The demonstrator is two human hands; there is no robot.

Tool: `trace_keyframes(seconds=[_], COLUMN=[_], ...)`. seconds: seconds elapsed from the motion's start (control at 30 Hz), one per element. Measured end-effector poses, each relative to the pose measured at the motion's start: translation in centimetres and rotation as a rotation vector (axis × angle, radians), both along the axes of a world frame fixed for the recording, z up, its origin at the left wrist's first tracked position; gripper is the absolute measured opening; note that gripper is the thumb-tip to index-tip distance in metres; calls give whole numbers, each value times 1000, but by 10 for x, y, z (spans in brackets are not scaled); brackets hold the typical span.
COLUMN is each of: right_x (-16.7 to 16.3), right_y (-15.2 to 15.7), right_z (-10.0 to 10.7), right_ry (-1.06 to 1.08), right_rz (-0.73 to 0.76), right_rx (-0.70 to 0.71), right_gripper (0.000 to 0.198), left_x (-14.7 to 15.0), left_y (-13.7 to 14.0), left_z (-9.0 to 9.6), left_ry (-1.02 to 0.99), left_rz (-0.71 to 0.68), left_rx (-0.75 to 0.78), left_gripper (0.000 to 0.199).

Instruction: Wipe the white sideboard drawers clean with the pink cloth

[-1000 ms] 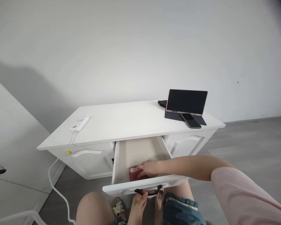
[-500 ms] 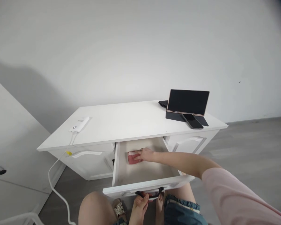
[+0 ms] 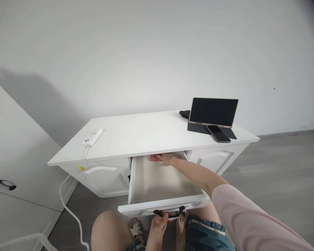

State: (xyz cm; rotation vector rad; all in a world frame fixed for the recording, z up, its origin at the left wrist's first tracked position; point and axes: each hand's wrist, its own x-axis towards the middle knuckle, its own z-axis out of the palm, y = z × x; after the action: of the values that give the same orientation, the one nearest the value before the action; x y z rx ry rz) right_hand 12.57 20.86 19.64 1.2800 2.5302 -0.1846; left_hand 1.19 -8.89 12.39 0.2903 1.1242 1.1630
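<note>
An open white drawer (image 3: 157,204) juts out of the desk toward me. Deep inside it, near its back, my right hand (image 3: 167,159) presses on a folded red cloth (image 3: 155,158). The desktop's front edge hides part of that cloth. At the drawer's front, my left hand (image 3: 159,223) has its fingers curled round the black handle (image 3: 178,212). Bare pale wood shows across the drawer's floor.
On the white desk (image 3: 136,134) a tablet (image 3: 213,111) stands propped on a dark cover, with a phone (image 3: 218,133) before it. A white power device (image 3: 93,137) sits at the left, its cable (image 3: 68,205) hanging down. A cabinet (image 3: 13,146) stands at left.
My right hand has slid the red cloth from the drawer's middle toward its back. My left hand keeps its hold on the handle. The view has shifted slightly.
</note>
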Motion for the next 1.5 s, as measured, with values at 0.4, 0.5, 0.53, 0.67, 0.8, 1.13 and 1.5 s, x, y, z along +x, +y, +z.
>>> trace_keyframes(seconds=[0.4,0.5,0.53,0.67,0.8,1.13,1.5], right_x=[24,35,39,51,57,68,50], right_y=[-32,-58,-68,-99,-116,-105,-39], right_z=[7,7,8,13,15,8,2], right_ry=[-10,-9,-7,-17,17,-170,-76], right_rz=[178,265,298,399,322,268,20], right_rx=[6,-14,-27,-142,-340,-251,7], right_gripper=[61,59,57,59,54,55,44], left_x=[3,4,4,3,1,-1,1], left_y=[1,2,2,2,0,3,0], left_z=[8,9,8,5,1,7,15], left_ry=[47,44,47,54,33,37,28], left_rz=[-13,1,-2,-26,-40,-49,-19], left_rx=[0,-23,-26,-45,-15,-45,8], left_gripper=[39,35,33,30,29,33,41])
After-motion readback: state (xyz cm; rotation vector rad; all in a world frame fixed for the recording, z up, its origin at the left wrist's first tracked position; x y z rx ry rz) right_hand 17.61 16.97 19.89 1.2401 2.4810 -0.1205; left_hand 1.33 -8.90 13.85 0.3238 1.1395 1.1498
